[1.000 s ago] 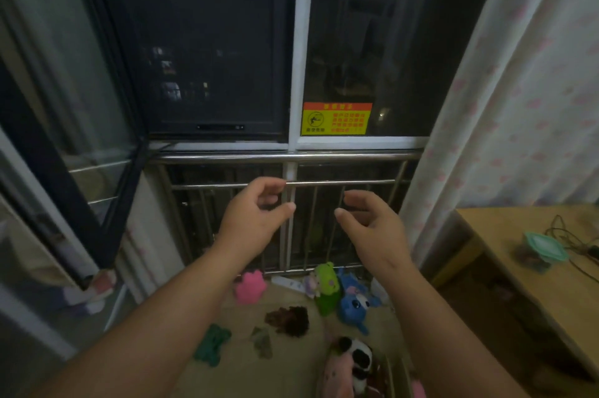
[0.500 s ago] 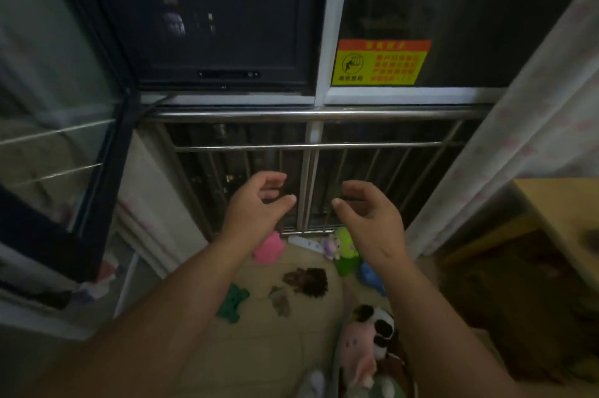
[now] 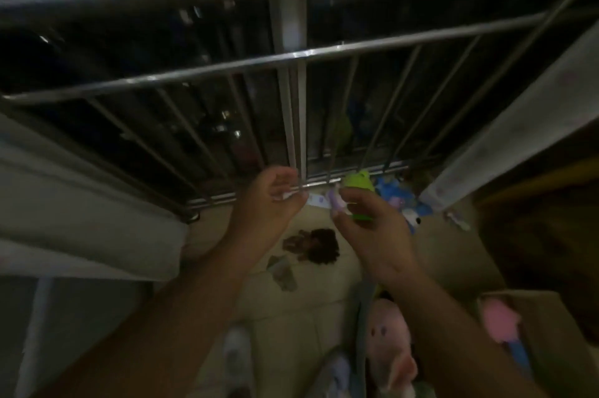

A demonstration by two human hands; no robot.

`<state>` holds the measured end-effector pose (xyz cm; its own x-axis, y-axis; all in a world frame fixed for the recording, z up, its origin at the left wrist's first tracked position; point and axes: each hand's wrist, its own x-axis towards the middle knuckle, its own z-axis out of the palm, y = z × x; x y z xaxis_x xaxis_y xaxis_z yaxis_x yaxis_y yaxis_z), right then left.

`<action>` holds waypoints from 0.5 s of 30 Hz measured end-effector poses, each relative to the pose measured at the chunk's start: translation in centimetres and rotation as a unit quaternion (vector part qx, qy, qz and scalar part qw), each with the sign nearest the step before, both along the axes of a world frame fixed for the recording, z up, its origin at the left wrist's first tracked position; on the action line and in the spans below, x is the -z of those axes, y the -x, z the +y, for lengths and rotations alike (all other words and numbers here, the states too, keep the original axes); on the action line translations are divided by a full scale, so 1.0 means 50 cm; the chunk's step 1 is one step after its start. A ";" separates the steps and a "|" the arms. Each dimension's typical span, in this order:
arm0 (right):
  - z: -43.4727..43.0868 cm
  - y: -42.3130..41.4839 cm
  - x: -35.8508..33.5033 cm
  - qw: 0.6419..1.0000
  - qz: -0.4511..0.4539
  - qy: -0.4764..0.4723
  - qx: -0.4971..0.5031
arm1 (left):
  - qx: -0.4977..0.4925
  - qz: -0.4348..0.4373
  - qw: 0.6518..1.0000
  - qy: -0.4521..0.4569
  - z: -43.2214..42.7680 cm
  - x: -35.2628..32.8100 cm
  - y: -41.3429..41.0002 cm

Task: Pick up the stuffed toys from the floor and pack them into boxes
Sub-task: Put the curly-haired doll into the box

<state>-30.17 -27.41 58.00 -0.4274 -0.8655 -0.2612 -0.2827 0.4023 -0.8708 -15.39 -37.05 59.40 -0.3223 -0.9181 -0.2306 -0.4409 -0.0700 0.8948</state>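
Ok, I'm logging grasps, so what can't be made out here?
Head view, all motion-blurred:
- Green toy: lower half hidden by the right hand; whether there is a grip, cannot tell.
- Blue toy: partly behind that hand.
- Box: cut off by the bottom edge.

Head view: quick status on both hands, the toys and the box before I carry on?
left hand: fingers loosely curled, empty
right hand: curled in front of green toy, grip unclear
green toy: on floor by railing
brown toy: lying on floor
blue toy: on floor by railing
cardboard box: open, pink toy inside
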 end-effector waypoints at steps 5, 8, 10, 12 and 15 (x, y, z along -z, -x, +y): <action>-0.037 0.010 0.328 0.997 -0.045 -0.045 0.049 | 0.019 -0.044 0.998 -0.037 -0.050 0.351 0.031; -0.033 0.001 0.546 0.992 -0.048 -0.087 0.077 | 0.068 -0.089 0.992 -0.062 -0.049 0.564 0.024; -0.017 -0.016 0.690 0.987 -0.059 -0.119 0.093 | 0.108 -0.124 0.983 -0.085 -0.039 0.694 0.013; -0.005 -0.033 0.810 0.980 -0.083 -0.149 0.099 | 0.131 -0.138 0.976 -0.104 -0.034 0.809 0.004; -0.003 -0.052 0.945 0.968 -0.110 -0.184 0.127 | 0.151 -0.146 0.971 -0.116 -0.041 0.959 0.005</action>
